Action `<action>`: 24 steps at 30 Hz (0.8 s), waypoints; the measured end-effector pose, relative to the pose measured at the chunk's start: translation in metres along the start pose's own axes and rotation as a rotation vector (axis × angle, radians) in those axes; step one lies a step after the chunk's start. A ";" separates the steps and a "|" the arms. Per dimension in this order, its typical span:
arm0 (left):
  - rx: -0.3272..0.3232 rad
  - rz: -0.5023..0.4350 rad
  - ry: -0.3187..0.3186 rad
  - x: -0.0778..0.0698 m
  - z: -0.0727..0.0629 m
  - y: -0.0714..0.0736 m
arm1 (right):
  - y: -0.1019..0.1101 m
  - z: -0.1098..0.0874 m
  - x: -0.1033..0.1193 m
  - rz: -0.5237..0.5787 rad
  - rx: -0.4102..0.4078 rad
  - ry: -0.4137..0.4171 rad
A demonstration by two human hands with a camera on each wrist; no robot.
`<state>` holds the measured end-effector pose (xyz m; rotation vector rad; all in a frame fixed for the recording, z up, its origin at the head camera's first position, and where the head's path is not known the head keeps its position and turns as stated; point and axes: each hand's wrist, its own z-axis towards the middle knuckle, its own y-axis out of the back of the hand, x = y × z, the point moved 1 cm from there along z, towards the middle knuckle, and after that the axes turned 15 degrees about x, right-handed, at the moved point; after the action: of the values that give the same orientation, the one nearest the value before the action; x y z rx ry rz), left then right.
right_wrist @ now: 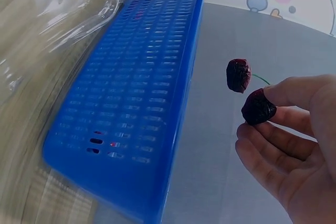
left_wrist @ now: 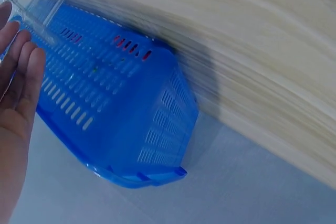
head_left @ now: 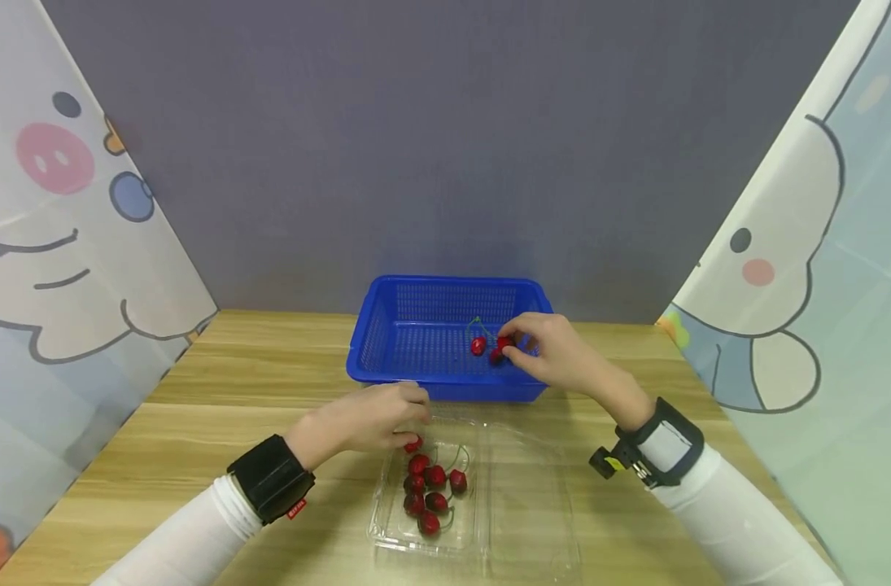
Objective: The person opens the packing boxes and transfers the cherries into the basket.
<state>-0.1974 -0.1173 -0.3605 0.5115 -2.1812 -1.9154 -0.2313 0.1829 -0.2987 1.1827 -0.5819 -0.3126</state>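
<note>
White sleeves (head_left: pixel 731 521) closest to my head camera, running in from both lower corners and ending at black wristbands (head_left: pixel 272 478).

Right hand (head_left: pixel 555 350): over the right part of the blue basket (head_left: pixel 452 392). Right wrist feed gives me thumb and fingertips clamped on a dark red cherry (right_wrist: pixel 259 107), wrinkled and shiny. A second cherry (right_wrist: pixel 239 75) sits just beside it, its green stem running back toward the thumb; I can't tell what holds that stem. Another cherry (head_left: pixel 478 346) lies inside the basket, left of these fingers, with a thin stem near it.

Left hand (head_left: pixel 379 417): above the far left corner of the clear container (head_left: pixel 386 537). From the head I read thumb and fingers bent down at a red cherry (head_left: pixel 412 444); on the left wrist feed the visible fingers lie side by side, gently curved. Thumb hidden there, so I can't tell whether the cherry is pinched.

More cherries (head_left: pixel 436 502) bunched in the container, some with green stems. Clear lid (head_left: pixel 530 505) folded out to the right, flat on the wood-grain table (head_left: pixel 269 366). Basket stands behind the container, near the grey panel (head_left: pixel 452 146). Cartoon-print sheets (head_left: pixel 767 203) flank both sides.
</note>
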 end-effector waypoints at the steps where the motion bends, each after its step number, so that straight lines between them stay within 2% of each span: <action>1: -0.005 0.004 -0.002 0.000 0.000 -0.001 | 0.000 0.000 -0.001 -0.001 -0.003 -0.001; 4: -0.004 0.011 -0.008 -0.002 0.002 -0.002 | 0.000 0.001 -0.004 0.001 -0.009 -0.008; 8: 0.029 0.003 -0.004 -0.004 0.004 -0.004 | 0.000 0.001 -0.009 0.009 -0.003 -0.036; 15: 0.073 0.006 0.030 -0.009 0.007 -0.005 | 0.003 0.002 -0.016 0.005 0.007 -0.097; 24: 0.110 0.040 0.067 -0.016 0.010 -0.009 | 0.004 0.005 -0.021 0.010 0.029 -0.116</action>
<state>-0.1848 -0.1032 -0.3700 0.5382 -2.2462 -1.7398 -0.2514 0.1915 -0.2992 1.1946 -0.6953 -0.3672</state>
